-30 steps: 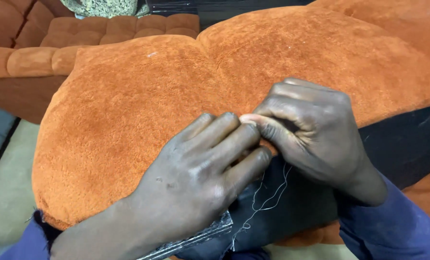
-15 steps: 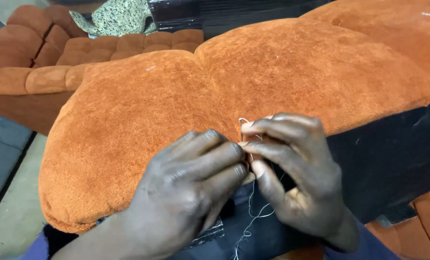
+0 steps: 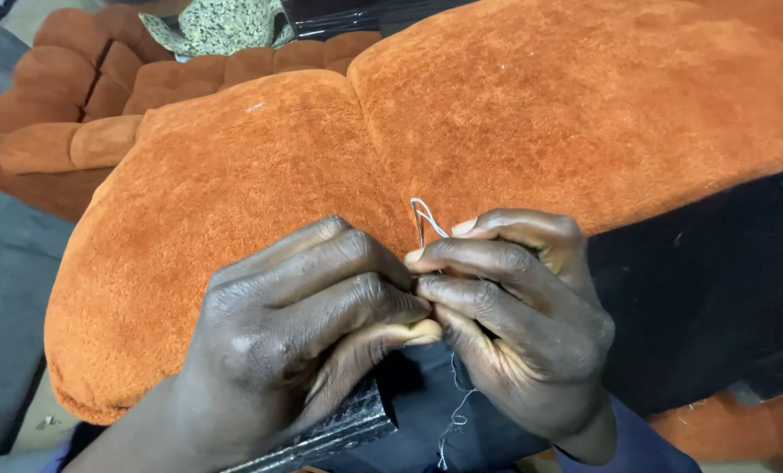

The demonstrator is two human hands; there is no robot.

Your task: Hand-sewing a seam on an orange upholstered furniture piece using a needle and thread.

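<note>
Orange plush cushion [image 3: 514, 114] edge against black fabric [image 3: 707, 289], both hands' fingers [image 3: 488, 263] pinching a needle [image 3: 420, 229] and thread [image 3: 428, 210]

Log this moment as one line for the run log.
left hand: pressing orange cushion edge | right hand: pinching needle with thread | black fabric below
</note>
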